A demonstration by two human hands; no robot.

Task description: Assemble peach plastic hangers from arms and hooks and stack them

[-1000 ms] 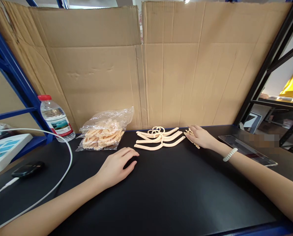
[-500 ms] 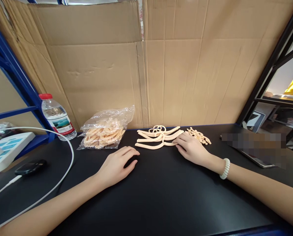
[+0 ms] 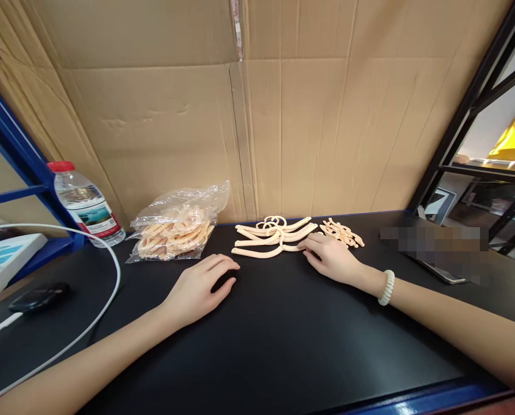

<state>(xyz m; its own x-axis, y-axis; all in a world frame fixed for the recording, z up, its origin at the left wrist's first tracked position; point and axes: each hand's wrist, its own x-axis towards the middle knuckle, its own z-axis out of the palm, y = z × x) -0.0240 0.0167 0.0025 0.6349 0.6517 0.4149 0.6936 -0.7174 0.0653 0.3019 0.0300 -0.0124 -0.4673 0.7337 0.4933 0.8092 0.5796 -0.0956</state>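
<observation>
My left hand [image 3: 199,288] rests palm down on the black table [image 3: 283,346], fingers loosely curved and holding nothing. My right hand [image 3: 332,257], with a white coil band on the wrist, lies on the table with its fingertips touching the right end of a stack of cream plastic hangers [image 3: 271,237]. A small heap of cream plastic clips [image 3: 342,231] lies just beyond that hand. A clear bag of more cream parts [image 3: 175,233] sits beyond my left hand.
A water bottle with a red cap [image 3: 84,204] stands at the left by a blue rack post. A white cable [image 3: 106,288], a black phone [image 3: 37,295] and a white box [image 3: 4,262] lie at the left. Cardboard [image 3: 257,127] walls the back. A tablet [image 3: 439,268] lies at the right.
My right hand has drawn back from the clip heap leftward to the end of the hanger stack. My left hand has stayed put. The view has shifted slightly.
</observation>
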